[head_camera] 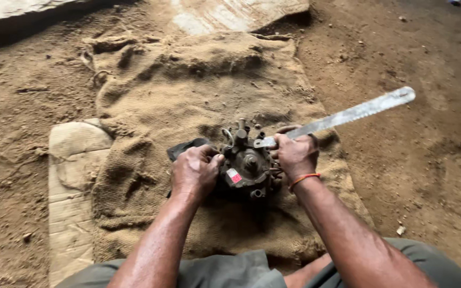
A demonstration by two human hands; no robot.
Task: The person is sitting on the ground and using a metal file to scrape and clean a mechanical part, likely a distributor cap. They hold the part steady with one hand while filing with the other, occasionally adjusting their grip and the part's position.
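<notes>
A dark, greasy metal pump-like engine part point(247, 165) with pipe stubs and a small red and white sticker lies on a burlap sack point(188, 96). My left hand point(194, 172) presses on its left side, gripping it. My right hand point(295, 154), with an orange thread band at the wrist, is closed round a long flat silvery metal blade point(348, 114). The blade's near tip rests on the part's top right, and its far end points up and to the right over the dirt.
The sack is spread over dirt ground point(422, 154). A pale flattened cardboard piece point(73, 181) lies along its left edge. A light slab point(236, 13) sits at the top, another pale edge at the top left. My grey-green trousered knees point(225, 272) are at the bottom.
</notes>
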